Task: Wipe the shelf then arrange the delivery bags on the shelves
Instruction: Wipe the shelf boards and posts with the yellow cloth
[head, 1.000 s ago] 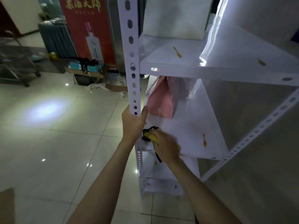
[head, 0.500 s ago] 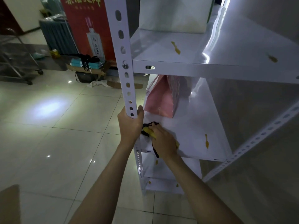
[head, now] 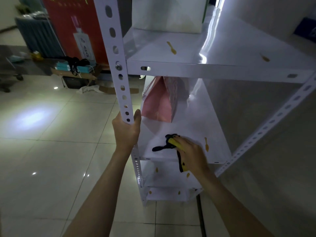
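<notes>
Head view: the right hand presses a yellow-and-black cloth flat against the middle shelf of a white metal rack, its grip closed over the cloth, while the left hand is clenched around the rack's perforated upright post to steady it. Half a second earlier the cloth sat at the shelf's front-left corner, just beside the post; it has since swept rightward to near a yellow smear at the front edge. That suggests the wiping pass is well under way on this level, with that mark likely the next target.

A pink delivery bag stands upright at the back left of the same shelf, well apart from the cloth, and a white bag stands at the back of the upper shelf, which carries yellow smears of its own. Arranging has evidently not begun in earnest.

Writing: a red poster behind the rack shows a white bottle; the large characters along its top are cut off and cannot be read here. No print on either bag is legible.
</notes>
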Demonstrator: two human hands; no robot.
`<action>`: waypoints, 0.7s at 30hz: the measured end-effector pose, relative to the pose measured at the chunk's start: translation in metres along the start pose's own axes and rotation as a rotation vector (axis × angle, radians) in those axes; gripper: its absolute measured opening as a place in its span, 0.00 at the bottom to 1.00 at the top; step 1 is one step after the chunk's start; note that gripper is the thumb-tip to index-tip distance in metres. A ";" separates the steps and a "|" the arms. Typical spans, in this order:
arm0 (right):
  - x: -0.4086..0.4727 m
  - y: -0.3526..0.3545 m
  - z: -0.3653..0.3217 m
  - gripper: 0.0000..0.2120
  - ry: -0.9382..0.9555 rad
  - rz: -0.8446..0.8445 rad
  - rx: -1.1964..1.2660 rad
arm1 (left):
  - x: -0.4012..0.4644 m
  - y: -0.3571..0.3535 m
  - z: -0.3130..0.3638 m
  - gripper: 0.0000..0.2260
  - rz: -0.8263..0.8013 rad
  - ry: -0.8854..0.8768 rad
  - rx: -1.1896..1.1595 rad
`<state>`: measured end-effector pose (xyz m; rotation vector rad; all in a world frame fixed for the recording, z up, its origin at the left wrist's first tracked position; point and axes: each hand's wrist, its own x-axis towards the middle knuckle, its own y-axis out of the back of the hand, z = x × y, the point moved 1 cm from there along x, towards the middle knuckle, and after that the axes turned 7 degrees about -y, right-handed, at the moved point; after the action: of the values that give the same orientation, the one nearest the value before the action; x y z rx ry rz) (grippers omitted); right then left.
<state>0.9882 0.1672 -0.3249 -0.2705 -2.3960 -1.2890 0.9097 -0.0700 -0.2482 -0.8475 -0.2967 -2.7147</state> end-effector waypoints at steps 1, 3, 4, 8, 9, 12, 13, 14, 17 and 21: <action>0.003 0.007 0.006 0.22 -0.061 0.013 0.041 | 0.000 0.000 0.000 0.23 -0.005 -0.001 -0.002; 0.012 0.024 0.019 0.20 -0.281 0.033 0.125 | -0.001 0.000 -0.001 0.23 -0.012 -0.004 -0.002; 0.018 0.033 0.028 0.18 -0.369 0.056 0.151 | -0.001 0.000 -0.001 0.22 -0.010 -0.008 -0.001; 0.036 0.059 0.068 0.12 -0.497 0.138 0.083 | -0.001 -0.001 0.001 0.20 -0.003 -0.024 -0.015; 0.035 0.060 0.076 0.10 -0.532 0.132 0.056 | -0.002 -0.001 0.002 0.20 -0.001 -0.019 -0.016; 0.021 0.046 0.088 0.10 -0.635 0.110 0.038 | -0.002 -0.002 0.001 0.19 0.006 0.002 -0.013; 0.016 0.038 0.086 0.12 -0.638 0.118 0.038 | -0.001 -0.002 0.001 0.19 0.009 -0.003 -0.014; 0.013 0.031 0.082 0.13 -0.632 0.132 0.028 | 0.000 -0.002 0.001 0.18 0.010 -0.013 -0.016; 0.012 0.014 0.060 0.14 -0.621 0.186 -0.032 | 0.000 -0.001 0.003 0.17 0.014 -0.032 -0.017; 0.014 -0.012 0.018 0.19 -0.455 0.148 0.023 | 0.000 -0.002 0.004 0.17 0.025 -0.039 -0.035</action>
<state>0.9667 0.1747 -0.3366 -0.7936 -2.6911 -1.2337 0.9114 -0.0673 -0.2450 -0.9081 -0.2464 -2.6906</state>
